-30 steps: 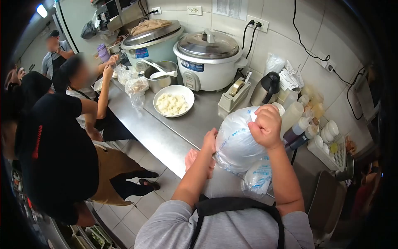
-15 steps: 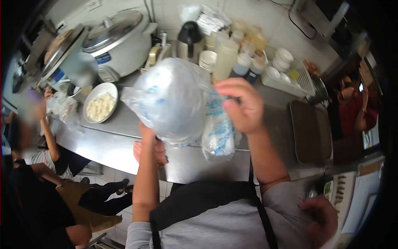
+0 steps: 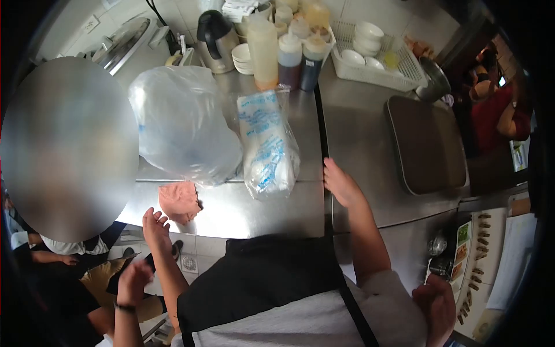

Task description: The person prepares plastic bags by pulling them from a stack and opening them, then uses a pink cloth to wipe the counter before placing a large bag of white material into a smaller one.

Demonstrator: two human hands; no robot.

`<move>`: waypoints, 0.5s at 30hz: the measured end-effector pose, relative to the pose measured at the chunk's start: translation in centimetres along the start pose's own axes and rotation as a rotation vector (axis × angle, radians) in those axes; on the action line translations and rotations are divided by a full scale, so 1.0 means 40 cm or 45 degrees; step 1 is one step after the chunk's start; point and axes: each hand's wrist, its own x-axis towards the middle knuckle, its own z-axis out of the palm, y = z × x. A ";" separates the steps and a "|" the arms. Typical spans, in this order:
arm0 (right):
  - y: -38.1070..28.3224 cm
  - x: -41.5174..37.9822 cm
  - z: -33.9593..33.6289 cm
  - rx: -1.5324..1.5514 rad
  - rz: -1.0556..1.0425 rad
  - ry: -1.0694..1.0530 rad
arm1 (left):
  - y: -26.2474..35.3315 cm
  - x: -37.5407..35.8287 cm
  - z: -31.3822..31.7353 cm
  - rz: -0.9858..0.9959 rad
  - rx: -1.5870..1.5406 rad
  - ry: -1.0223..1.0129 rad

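A crumpled pink cloth (image 3: pixel 178 201) lies on the steel counter near its front edge. Just below it is my left hand (image 3: pixel 156 228), its fingers loosely bent and apart, holding nothing. A large, full-looking clear plastic bag (image 3: pixel 182 127) rests behind the cloth. Right of that bag stands a long clear packet with blue print (image 3: pixel 269 144), its contents white. My right hand (image 3: pixel 342 184) is over the counter to the right of the packet, fingers stretched out and nothing in them.
Sauce bottles (image 3: pixel 289 55), a thermos jug (image 3: pixel 217 40) and small white bowls (image 3: pixel 243 58) line the back. A white basket (image 3: pixel 376 72) holds more bowls. A brown tray (image 3: pixel 428 144) lies right. Another person's hand (image 3: pixel 134 283) shows lower left, another hand (image 3: pixel 436 303) lower right.
The pink cloth, earlier at my left hand, now lies on the counter. Both hands have drawn back from the bag and packet. The view has shifted, and a blurred patch covers the left.
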 end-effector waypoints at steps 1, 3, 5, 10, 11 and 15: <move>0.042 0.052 -0.026 0.036 0.014 0.076 | 0.005 0.013 -0.015 -0.026 0.003 0.009; 0.089 0.152 -0.061 0.085 -0.006 0.226 | 0.037 0.017 0.012 -0.002 -0.031 -0.019; 0.024 0.150 -0.019 0.109 -0.072 0.388 | 0.079 0.001 0.077 0.113 0.015 -0.099; -0.133 0.006 -0.076 0.227 -0.816 0.419 | 0.091 -0.061 0.171 0.161 0.113 -0.314; -0.107 0.003 -0.117 0.395 -0.813 0.478 | 0.083 -0.067 0.175 0.118 0.138 -0.305; 0.035 0.022 -0.243 0.839 -0.855 0.609 | 0.006 -0.064 0.179 0.048 0.293 -0.182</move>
